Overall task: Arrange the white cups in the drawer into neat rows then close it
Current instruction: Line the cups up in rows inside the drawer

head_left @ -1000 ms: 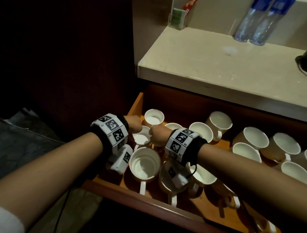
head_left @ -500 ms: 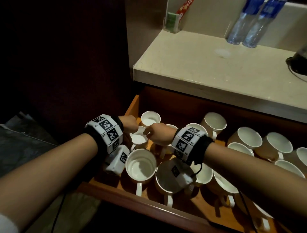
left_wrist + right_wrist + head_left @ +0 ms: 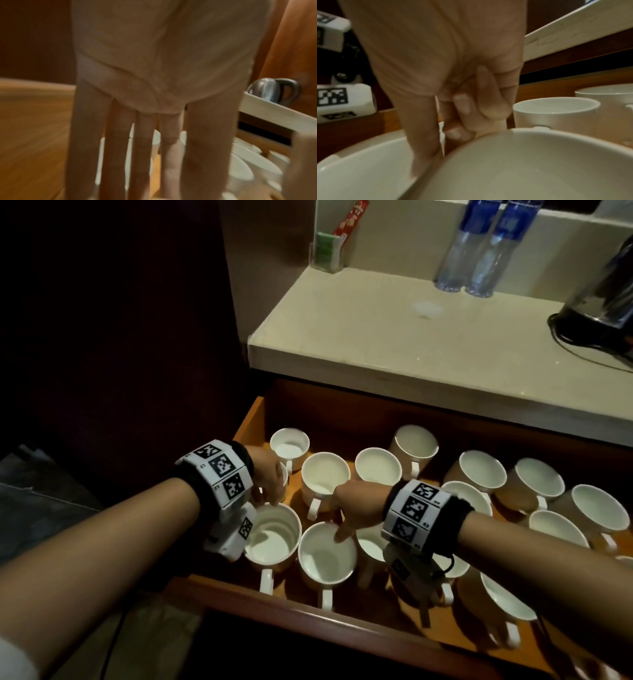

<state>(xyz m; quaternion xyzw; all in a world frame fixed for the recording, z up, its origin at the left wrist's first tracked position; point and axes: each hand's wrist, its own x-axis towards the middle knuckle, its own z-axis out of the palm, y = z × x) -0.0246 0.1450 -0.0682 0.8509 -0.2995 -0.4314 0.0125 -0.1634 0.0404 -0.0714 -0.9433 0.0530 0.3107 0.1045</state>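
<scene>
Several white cups stand in the open wooden drawer [image 3: 254, 419]. My left hand [image 3: 270, 497] hangs over the left column, its straight spread fingers [image 3: 142, 155] pointing down at the far rim of the front-left cup [image 3: 272, 537]. It holds nothing. My right hand [image 3: 346, 525] is at the second front cup [image 3: 325, 556]. One straight digit [image 3: 419, 148] reaches inside that cup [image 3: 359, 169], while the other fingers curl outside its wall. Another cup [image 3: 530, 169] touches it on the right. A cup [image 3: 323, 475] stands free in the row behind.
The cups on the right [image 3: 483, 470] lie scattered, and some are tilted. A pale counter [image 3: 411, 354] overhangs the drawer's back, with two water bottles [image 3: 479, 251], a kettle [image 3: 603, 296] and a packet holder [image 3: 329, 251]. The drawer's front edge [image 3: 308, 621] is close to me.
Both hands have drawn back from the second row towards the front row. My right hand has let go of the second-row cup and now has a digit in a front cup.
</scene>
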